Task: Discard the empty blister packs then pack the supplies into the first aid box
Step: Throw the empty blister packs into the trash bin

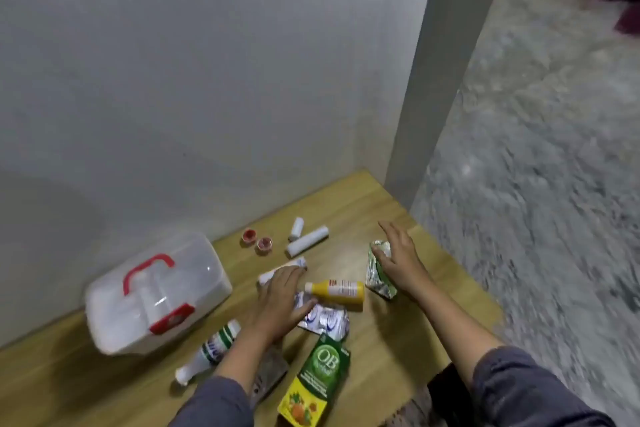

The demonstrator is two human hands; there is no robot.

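Note:
The white first aid box (152,295) with a red handle and latch stands closed at the left on the wooden floor panel (388,340). My left hand (282,302) lies flat, fingers spread, over silver blister packs (327,319) and a white tube (277,272). My right hand (398,256) rests with fingers apart on a green-and-white sachet strip (379,274). A yellow bottle (337,290) lies between the hands. A green and yellow carton (317,381) and a white bottle with a green label (211,350) lie nearer me.
Two white gauze rolls (306,239) and two small red-topped pots (257,240) lie by the white wall (173,80). A grey foil pack (268,374) lies under my left forearm. A white post (429,80) stands at the panel's corner; rough grey floor (554,184) lies to the right.

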